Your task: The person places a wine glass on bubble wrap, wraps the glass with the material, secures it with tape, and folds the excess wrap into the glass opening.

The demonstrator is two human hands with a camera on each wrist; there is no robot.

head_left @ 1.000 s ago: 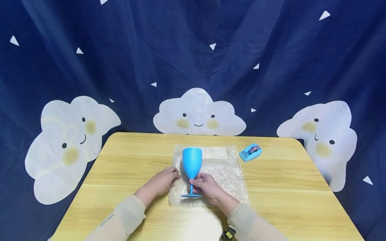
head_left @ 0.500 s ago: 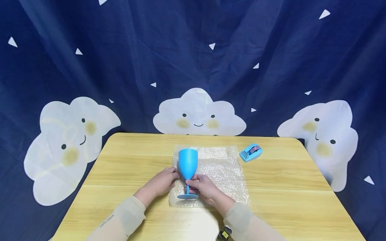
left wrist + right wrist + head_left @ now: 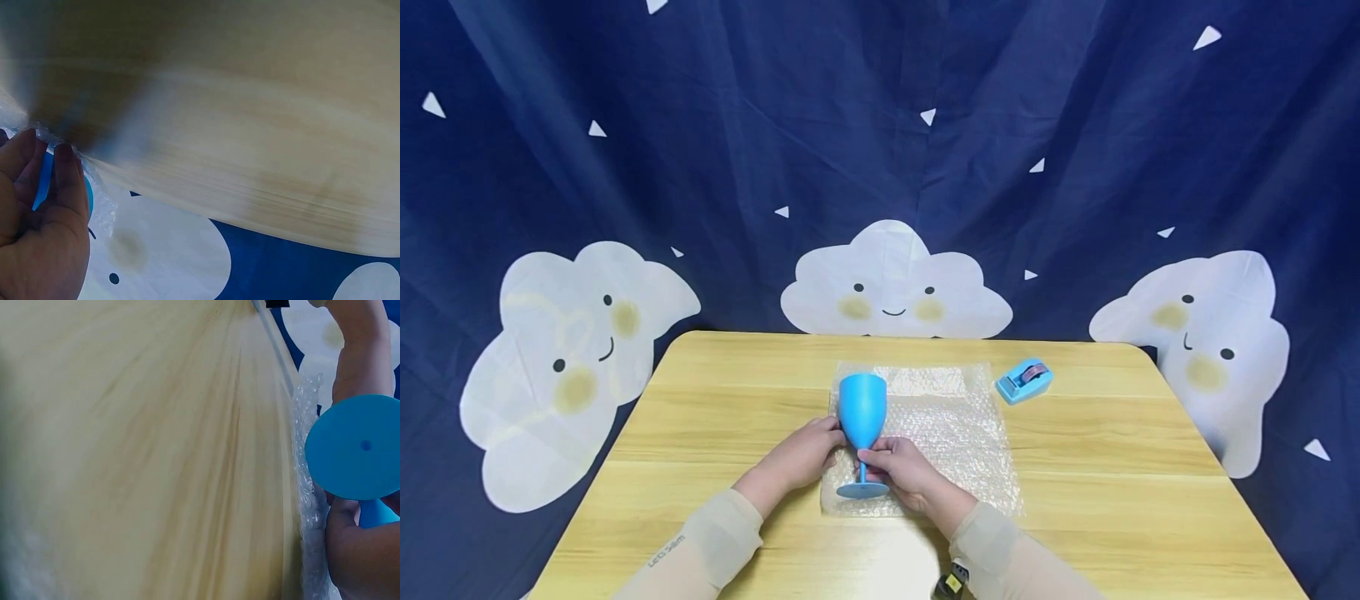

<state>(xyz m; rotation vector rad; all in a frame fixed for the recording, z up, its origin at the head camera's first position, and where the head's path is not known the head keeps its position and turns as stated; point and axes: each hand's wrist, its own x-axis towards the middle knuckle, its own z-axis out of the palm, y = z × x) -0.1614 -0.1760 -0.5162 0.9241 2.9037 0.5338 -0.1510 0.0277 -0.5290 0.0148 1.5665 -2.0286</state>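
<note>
Fingers [image 3: 874, 459] of the right hand [image 3: 910, 477] grip the stem of a blue goblet [image 3: 862, 408], the thumb lying across it. The goblet is over the left part of a sheet of bubble wrap [image 3: 951, 437], its bowl toward the far side and its foot toward the near side. It is tilted so that the underside of the foot shows, a round disc [image 3: 351, 447] with a small dimple at its centre. Whether the bowl touches the wrap I cannot tell.

At the left edge of the sheet is the left hand [image 3: 805, 454], its fingers bent and their tips touching the wrap just beside the goblet. Whether they pinch the plastic I cannot tell.

Near the far right corner of the wrap, apart from it, sits a light blue tape dispenser [image 3: 1025, 382] with a roll in it. All this is on a pale wood-grain table [image 3: 1112, 433] with rounded far corners. Both arms wear light sleeves [image 3: 718, 533], the left one lettered; a black object [image 3: 951, 582] with a yellow patch shows beside the right cuff. Behind the far edge hangs a navy curtain [image 3: 850, 108] printed with white triangles and three smiling clouds [image 3: 895, 271].
</note>
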